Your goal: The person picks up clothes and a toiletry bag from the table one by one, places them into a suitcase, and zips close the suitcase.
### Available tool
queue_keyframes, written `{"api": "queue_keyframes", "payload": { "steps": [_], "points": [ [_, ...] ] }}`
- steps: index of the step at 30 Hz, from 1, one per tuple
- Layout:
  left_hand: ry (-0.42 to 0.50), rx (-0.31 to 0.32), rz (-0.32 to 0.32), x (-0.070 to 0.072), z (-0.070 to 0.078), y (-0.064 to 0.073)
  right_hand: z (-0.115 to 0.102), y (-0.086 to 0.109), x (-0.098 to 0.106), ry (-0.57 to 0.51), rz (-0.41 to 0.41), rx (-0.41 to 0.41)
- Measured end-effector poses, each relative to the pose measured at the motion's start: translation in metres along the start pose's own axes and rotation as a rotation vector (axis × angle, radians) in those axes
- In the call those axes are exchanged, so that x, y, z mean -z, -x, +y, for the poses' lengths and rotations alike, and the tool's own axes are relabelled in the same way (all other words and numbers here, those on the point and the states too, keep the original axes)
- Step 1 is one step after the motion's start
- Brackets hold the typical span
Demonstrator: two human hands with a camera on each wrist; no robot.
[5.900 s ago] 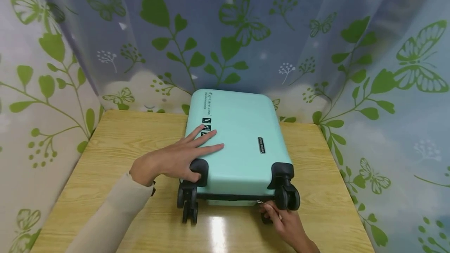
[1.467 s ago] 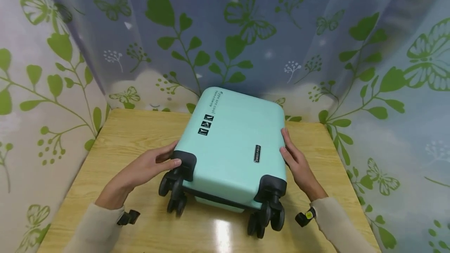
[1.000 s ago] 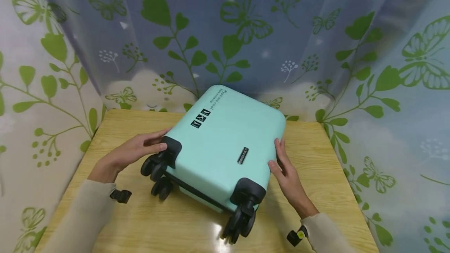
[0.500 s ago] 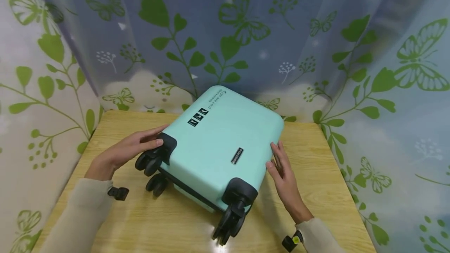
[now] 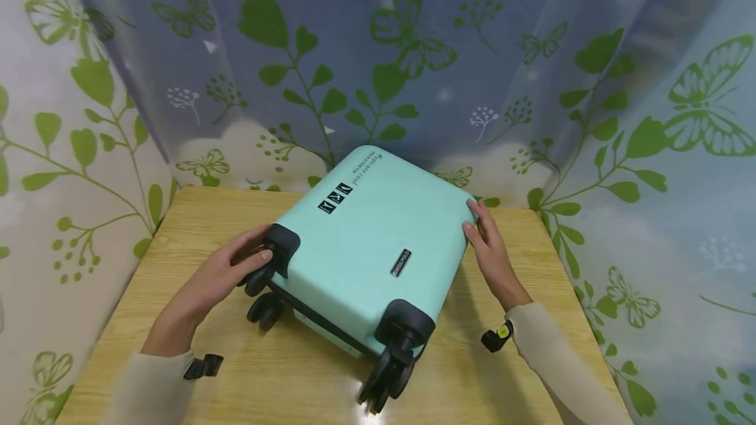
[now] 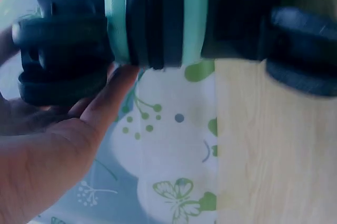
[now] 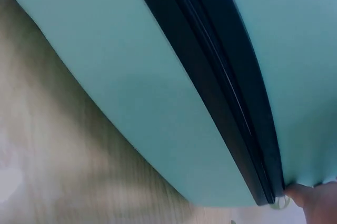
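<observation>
Head view: suitcase (image 5: pixel 372 235) lay aslant, printed face up, on wooden table (image 5: pixel 531 261); left hand (image 5: pixel 215 277) curled round black wheeled corner (image 5: pixel 283 243), gripping; right hand (image 5: pixel 495 260), fingers loosely extended, touched right edge.

I can't see the underside of the suitcase (image 5: pixel 372 241), and its line of small print (image 5: pixel 363 163) is too tiny for me to read. Some fingers of the left grip (image 5: pixel 221 274) are hidden behind the corner; on my left wrist view the near wheel (image 6: pixel 60 87) covers part of them, and the other wheel (image 6: pixel 303 50) is blurred and cropped at the right. The right grip (image 5: pixel 493 254) shows me only part of its fingers; its wrist view cuts it to a sliver, so I can't tell which finger appears. Both sleeves (image 5: pixel 150 389) and the counter (image 5: pixel 283 385) run off my head view's lower edge.
</observation>
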State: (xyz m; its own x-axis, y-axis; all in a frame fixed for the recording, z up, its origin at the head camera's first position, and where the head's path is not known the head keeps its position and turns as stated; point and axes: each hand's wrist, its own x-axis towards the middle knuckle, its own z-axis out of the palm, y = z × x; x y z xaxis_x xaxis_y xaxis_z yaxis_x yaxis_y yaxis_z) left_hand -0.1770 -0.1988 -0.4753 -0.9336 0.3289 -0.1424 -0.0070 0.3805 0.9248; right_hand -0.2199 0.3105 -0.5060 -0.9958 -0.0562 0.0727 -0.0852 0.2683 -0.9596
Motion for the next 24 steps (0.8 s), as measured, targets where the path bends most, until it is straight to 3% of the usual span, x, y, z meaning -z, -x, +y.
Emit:
{"api": "queue_keyframes", "payload": {
  "steps": [4, 9, 16, 24],
  "points": [
    [-0.009, -0.003, 0.007, -0.007, -0.004, 0.010, -0.001, -0.011, 0.007, -0.024, -0.049, -0.041],
    [-0.064, -0.054, 0.000, -0.005, -0.010, 0.010, -0.001, -0.014, 0.011, -0.036, -0.083, -0.082],
    [-0.123, -0.082, -0.021, 0.002, -0.010, -0.001, 0.002, -0.011, 0.016, -0.040, -0.088, -0.077],
    [-0.132, -0.101, -0.048, 0.023, -0.012, -0.022, 0.004, 0.000, 0.013, 0.005, -0.077, -0.049]
  ]
}}
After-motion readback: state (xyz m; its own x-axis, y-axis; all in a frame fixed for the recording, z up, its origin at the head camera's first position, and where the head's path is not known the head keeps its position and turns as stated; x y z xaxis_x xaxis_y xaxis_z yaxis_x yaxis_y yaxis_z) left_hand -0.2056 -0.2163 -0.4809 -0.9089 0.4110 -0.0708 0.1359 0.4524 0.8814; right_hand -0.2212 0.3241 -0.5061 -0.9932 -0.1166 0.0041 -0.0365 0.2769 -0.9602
